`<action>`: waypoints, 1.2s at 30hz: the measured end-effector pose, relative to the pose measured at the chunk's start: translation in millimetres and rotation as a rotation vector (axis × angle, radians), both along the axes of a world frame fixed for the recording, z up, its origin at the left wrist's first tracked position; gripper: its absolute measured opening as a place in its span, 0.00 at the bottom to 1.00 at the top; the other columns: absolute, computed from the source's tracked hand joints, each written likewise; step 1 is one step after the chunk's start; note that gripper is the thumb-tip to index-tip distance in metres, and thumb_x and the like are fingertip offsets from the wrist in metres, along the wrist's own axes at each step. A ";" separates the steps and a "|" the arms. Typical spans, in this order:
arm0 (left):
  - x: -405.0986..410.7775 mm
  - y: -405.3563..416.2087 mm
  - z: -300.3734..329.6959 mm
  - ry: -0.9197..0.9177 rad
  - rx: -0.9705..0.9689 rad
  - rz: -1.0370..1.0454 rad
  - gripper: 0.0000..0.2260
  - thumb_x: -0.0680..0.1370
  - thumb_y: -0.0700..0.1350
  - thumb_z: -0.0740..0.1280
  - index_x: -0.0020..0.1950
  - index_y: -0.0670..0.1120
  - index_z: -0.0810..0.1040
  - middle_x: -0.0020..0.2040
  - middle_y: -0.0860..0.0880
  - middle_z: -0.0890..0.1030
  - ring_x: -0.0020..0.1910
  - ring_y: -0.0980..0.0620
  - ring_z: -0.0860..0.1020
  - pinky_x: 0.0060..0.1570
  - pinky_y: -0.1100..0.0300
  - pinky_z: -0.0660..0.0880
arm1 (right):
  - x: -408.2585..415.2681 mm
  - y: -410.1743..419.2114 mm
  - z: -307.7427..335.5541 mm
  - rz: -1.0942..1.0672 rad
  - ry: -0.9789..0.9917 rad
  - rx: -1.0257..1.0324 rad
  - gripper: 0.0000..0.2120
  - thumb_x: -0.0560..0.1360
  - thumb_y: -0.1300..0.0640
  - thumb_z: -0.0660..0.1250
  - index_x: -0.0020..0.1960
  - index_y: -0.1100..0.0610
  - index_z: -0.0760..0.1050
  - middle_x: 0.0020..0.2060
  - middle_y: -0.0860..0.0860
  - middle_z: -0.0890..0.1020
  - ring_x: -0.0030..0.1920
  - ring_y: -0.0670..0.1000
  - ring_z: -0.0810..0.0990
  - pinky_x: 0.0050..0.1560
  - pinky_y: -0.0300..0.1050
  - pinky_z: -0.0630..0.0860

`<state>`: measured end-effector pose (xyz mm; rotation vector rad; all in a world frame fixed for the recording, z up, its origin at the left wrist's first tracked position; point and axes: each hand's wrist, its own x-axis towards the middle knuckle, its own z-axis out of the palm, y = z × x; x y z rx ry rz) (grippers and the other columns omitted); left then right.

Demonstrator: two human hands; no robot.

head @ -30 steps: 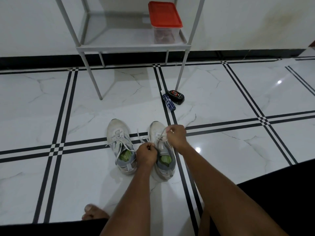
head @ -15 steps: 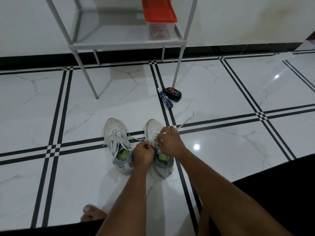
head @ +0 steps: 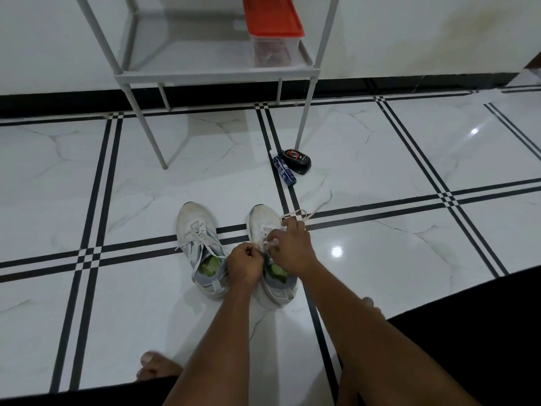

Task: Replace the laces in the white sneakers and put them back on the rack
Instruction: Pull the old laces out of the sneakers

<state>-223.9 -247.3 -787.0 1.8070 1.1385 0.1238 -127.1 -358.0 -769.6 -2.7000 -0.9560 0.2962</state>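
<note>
since a second ago your right hand (head: 289, 247) has drawn back toward your left hand (head: 244, 263), both fists pinching the thin white lace (head: 295, 213) over the right white mesh sneaker (head: 263, 227). its loop trails beyond your right fingers; the shoe's long axis runs away from you. beside your left knuckles sits the laced left sneaker (head: 196, 230). farther off stands the grey metal rack (head: 216, 73).

White marble floor tiles (head: 380, 159) with black double lines (glossy, catching a light glare (head: 336, 252)) meet my white wall (head: 409, 33) and black skirting (head: 58, 104).
</note>
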 end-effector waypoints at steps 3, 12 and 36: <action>0.2 0.1 -1.2 0.012 0.008 -0.002 0.07 0.80 0.44 0.67 0.43 0.50 0.82 0.45 0.47 0.86 0.45 0.45 0.81 0.46 0.58 0.72 | -6.5 3.8 -4.3 0.021 -0.025 -0.079 0.09 0.78 0.49 0.68 0.54 0.48 0.85 0.67 0.55 0.73 0.68 0.60 0.69 0.68 0.57 0.70; -1.5 -2.1 -1.0 0.040 -0.013 0.050 0.08 0.82 0.45 0.67 0.53 0.45 0.86 0.52 0.45 0.86 0.52 0.43 0.82 0.49 0.60 0.70 | 70.2 21.6 106.5 -0.592 1.033 1.046 0.11 0.82 0.51 0.71 0.63 0.44 0.76 0.57 0.49 0.80 0.59 0.52 0.76 0.64 0.52 0.75; 24.5 3.6 41.6 0.354 0.156 -0.480 0.15 0.74 0.49 0.65 0.61 0.51 0.74 0.63 0.44 0.68 0.53 0.41 0.80 0.58 0.49 0.78 | -15.4 -37.5 1.5 -0.496 0.409 0.189 0.13 0.80 0.51 0.67 0.40 0.56 0.81 0.37 0.50 0.83 0.40 0.53 0.81 0.43 0.46 0.76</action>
